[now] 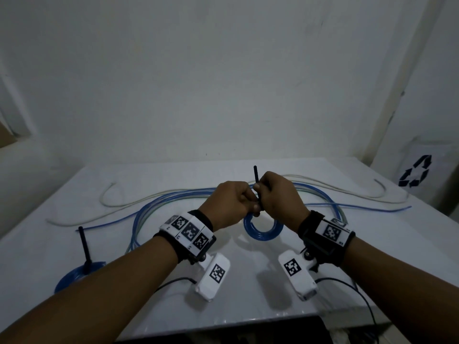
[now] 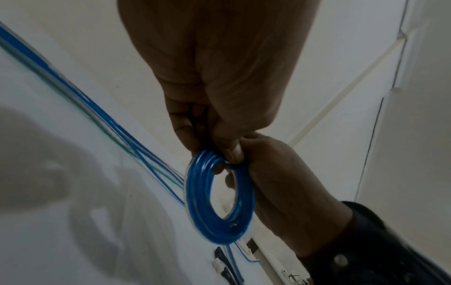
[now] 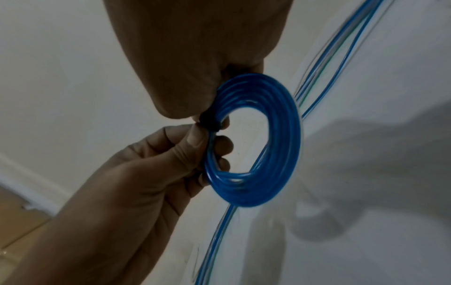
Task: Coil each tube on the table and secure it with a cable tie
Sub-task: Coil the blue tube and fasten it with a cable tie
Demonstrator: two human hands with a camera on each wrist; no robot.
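From the head view, my left hand point(image 1: 229, 203) and right hand point(image 1: 280, 197) meet above the table point(image 1: 248, 306), both curled round the top of a blue coil point(image 1: 263, 229) that hangs beneath them. My right fingers pinch a black tie point(image 1: 255, 178) whose tail sticks up above my knuckles. A second coil point(image 1: 74, 276), with its own black tie standing upright, lies on the table at my left. Loose blue tubes point(image 1: 173, 197) and a white tube point(image 1: 119, 209) sprawl across the far part of the table.

From the left wrist, my left hand point(image 2: 214, 81) grips the coil point(image 2: 217, 202) at its top, my right hand point(image 2: 280, 183) just beside it.

From the right wrist, the tie point(image 3: 208, 122) wraps the coil point(image 3: 256, 142) between my right hand point(image 3: 195, 54) and my left fingers point(image 3: 195, 142), which pinch the rings.
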